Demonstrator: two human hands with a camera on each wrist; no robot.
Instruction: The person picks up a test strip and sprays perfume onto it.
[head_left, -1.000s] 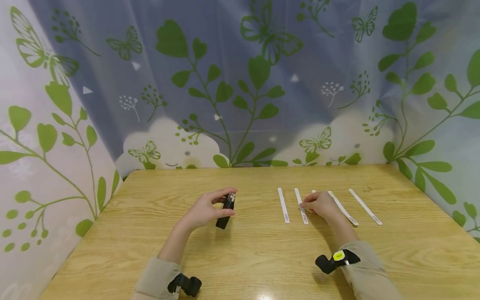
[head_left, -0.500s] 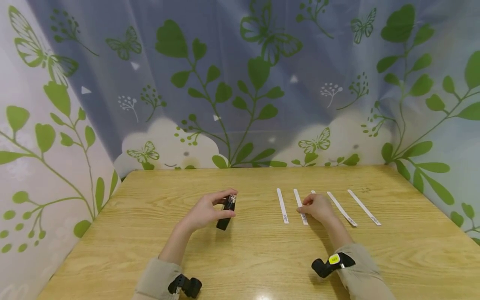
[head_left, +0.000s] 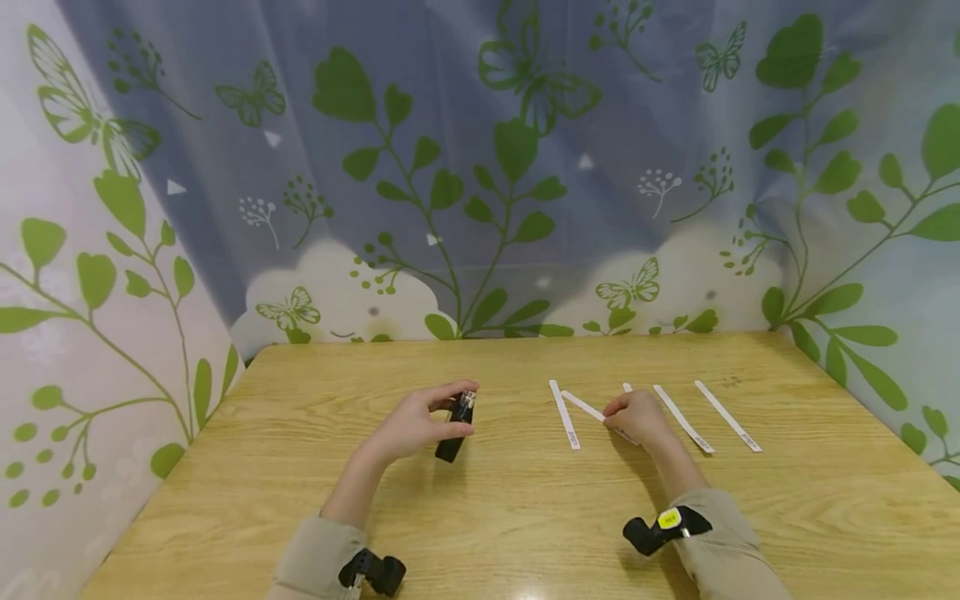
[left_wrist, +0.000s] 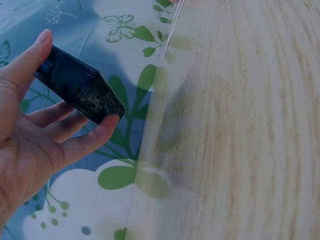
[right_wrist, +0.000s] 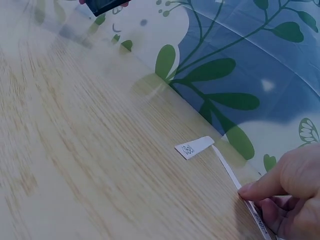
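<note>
My left hand (head_left: 408,425) grips a small black perfume bottle (head_left: 452,437) with a silvery sprayer on top, held tilted above the table. In the left wrist view the bottle (left_wrist: 75,82) lies between thumb and fingers, its glassy base facing the camera. My right hand (head_left: 641,418) pinches a white paper test strip (head_left: 582,406) near its printed end. In the right wrist view this strip (right_wrist: 227,167) slants up from the table under thumb and finger. Just left of it lies another strip (head_left: 564,415). A further strip (head_left: 627,387) is mostly hidden behind the right hand.
Two more white strips, one slightly bent (head_left: 678,414) and one straight (head_left: 726,414), lie to the right of the right hand. The wooden table (head_left: 300,375) ends at a curtain (head_left: 465,208) printed with leaves and butterflies. Each sleeve carries a black wrist camera (head_left: 372,572).
The second strip from the left has swung out of line and now slants, pinched in the right hand. The left hand and perfume bottle stay nearly where they were.
</note>
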